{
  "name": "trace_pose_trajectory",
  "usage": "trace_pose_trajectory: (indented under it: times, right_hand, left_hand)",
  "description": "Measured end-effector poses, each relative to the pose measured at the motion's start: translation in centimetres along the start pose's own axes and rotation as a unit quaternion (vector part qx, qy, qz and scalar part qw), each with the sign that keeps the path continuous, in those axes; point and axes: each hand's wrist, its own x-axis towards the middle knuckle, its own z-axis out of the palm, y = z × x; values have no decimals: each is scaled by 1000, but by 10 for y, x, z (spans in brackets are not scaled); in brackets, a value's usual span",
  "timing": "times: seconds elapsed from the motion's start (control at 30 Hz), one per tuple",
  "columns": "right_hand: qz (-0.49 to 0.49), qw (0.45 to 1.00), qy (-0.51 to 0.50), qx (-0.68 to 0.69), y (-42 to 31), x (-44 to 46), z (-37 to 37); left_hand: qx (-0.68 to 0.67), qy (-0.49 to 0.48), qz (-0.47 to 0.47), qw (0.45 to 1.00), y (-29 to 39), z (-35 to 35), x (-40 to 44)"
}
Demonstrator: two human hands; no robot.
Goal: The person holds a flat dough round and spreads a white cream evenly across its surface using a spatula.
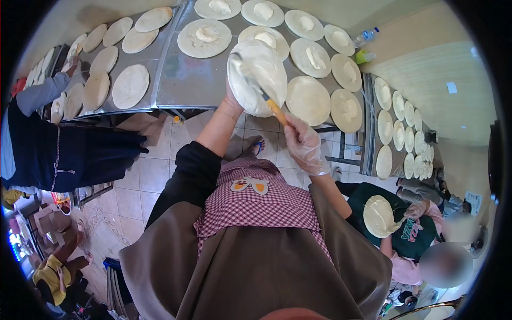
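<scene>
My left hand [233, 100] supports a round flatbread [272, 98] from beneath, and most of its fingers are hidden under the disc. White cream covers much of the bread's top. In a clear plastic glove, my right hand [303, 141] is wrapped round the orange-brown handle of a spatula [275, 108]. The spatula's metal blade lies against the cream, blurred by motion. Just beyond my hands, a metal table [186, 80] carries several more flatbreads, many with a dollop of cream [208, 34] on top.
To my right, a co-worker in a green apron holds a cream-covered flatbread [379, 216]. Another person [58, 144] reaches over the left table, where plain flatbreads [130, 86] lie. A water bottle [366, 36] stands at the far edge. More discs cover a right-hand table [385, 127].
</scene>
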Motion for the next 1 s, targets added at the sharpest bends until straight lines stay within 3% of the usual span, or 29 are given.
trace_pose_trajectory:
  times: [0.03,0.1,0.17,0.27,0.33,0.47,0.53,0.57,0.63,0.67,0.8,0.9,0.97,1.0]
  right_hand:
    - [-47,999,-16,-12,-6,1,-4]
    - [-46,998,-44,-7,-12,1,-12]
    - [-44,996,-71,-2,-10,1,-16]
    - [-25,1000,-10,7,6,4,-17]
    - [115,992,31,41,21,9,-15]
    - [133,991,-15,11,20,12,-11]
    - [-48,999,20,-1,18,5,-8]
    - [-49,999,18,-1,14,4,-11]
    - [-46,996,-76,-6,-2,7,-22]
    - [-47,996,-77,-6,-5,12,-26]
    - [-66,997,-40,-31,2,31,-35]
    - [-69,996,1,-65,4,49,-34]
    - [-107,991,-45,-74,8,57,-31]
    - [-108,990,-47,-73,5,57,-33]
  left_hand:
    - [1,0,0,1000,-1,-9,3]
    - [-122,-156,-29,980,-3,-29,10]
    - [-123,-150,-32,981,-2,-32,12]
    - [-53,-81,-13,995,0,-26,14]
    - [18,-21,-3,1000,1,-19,13]
    - [-138,-135,-37,981,1,-22,21]
    - [-56,-35,-23,998,2,-14,22]
    - [-57,-34,-22,998,2,-20,23]
    - [-125,-129,-79,981,4,-36,23]
    - [16,5,-42,999,5,-19,19]
    - [11,8,-30,999,9,-4,17]
    - [-2,-10,-35,999,7,-17,22]
    - [-222,-199,-123,946,7,-31,31]
    - [-215,-203,-123,947,8,-33,32]
